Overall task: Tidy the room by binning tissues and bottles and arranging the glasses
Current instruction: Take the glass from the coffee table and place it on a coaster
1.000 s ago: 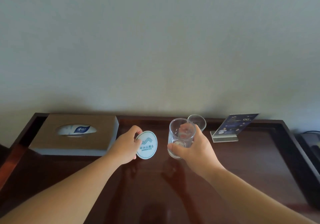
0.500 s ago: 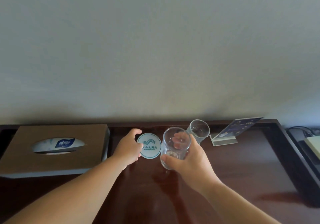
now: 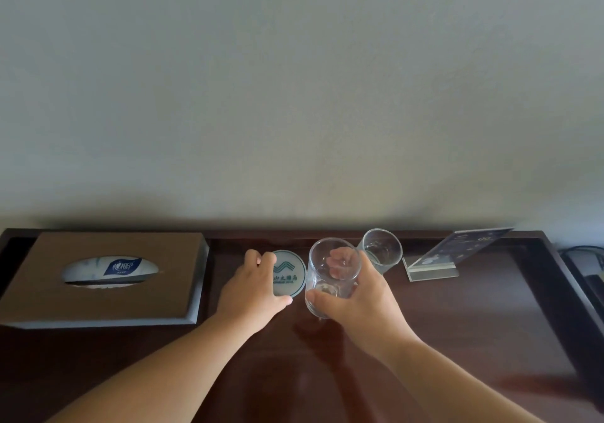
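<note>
the clear glass is gripped in the right hand, fingers wrapped round it, held upright just off the dark tabletop. the round coaster is pinned flat by the left hand, fingertips spread on its edge. coaster sits just left of the glass, so probably a short sideways set-down is needed. second glass is parked behind.

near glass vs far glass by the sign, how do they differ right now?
The near glass is gripped in the right hand; the far glass is untouched. The near glass sits beside the coaster, the far glass further back near the wall. Both are clear, look empty and show open rims up.
</note>
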